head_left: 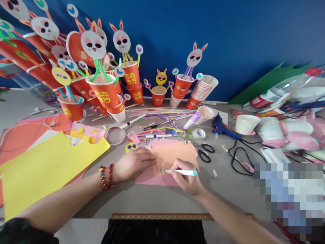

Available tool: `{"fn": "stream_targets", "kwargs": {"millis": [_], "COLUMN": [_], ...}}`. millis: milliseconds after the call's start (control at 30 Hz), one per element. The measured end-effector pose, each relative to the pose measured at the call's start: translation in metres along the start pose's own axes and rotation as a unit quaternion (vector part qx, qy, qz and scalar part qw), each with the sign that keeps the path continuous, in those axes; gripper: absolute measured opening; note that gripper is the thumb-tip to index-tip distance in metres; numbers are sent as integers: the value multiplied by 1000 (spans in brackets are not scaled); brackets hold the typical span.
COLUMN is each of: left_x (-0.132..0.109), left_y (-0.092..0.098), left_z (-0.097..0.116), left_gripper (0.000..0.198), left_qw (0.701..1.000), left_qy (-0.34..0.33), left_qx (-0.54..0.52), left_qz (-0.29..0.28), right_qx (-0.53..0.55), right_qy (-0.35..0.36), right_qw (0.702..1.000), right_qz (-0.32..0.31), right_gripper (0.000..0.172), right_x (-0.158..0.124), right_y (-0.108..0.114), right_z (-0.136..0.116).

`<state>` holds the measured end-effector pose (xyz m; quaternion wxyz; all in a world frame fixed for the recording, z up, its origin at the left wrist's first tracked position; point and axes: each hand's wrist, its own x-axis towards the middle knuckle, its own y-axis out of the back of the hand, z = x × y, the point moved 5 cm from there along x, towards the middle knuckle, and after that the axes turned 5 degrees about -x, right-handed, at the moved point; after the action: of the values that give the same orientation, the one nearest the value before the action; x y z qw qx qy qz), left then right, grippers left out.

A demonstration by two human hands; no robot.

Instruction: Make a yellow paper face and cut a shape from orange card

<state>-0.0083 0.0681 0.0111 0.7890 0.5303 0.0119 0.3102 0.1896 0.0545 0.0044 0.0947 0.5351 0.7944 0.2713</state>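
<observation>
An orange paper (177, 152) lies over a pink sheet (144, 180) near the table's front edge, with small coloured shapes drawn along its lower left edge. My right hand (186, 178) is closed round a white marker with a teal end (186, 172), its tip on the paper beside those shapes. Flat on the paper's left side rests my left hand (134, 163), fingers stretched out, holding nothing; red beads circle that wrist. Just above it is a small yellow face cut-out (131, 147), partly hidden. Black-handled scissors (205, 152) lie right of the orange paper.
Red cups with paper rabbits (104, 93) stand at the back left. A yellow sheet (50, 166) covers the left side. A blue glue gun (223, 127), a white tape roll (199, 133), a pale cup (246, 124) and black cables are on the right.
</observation>
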Motion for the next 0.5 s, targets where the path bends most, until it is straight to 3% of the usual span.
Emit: {"fn": "stream_targets", "kwargs": {"millis": [500], "left_x": [0], "left_y": [-1], "left_z": [-1], "left_gripper": [32], "left_qw": [1000], "left_qy": [-2], "left_qx": [-1], "left_qz": [-4], "right_qx": [8], "right_qy": [-6], "right_qw": [1000], "right_qz": [-10], "right_gripper": [15], "right_x": [0], "right_y": [1], "right_z": [0]}}
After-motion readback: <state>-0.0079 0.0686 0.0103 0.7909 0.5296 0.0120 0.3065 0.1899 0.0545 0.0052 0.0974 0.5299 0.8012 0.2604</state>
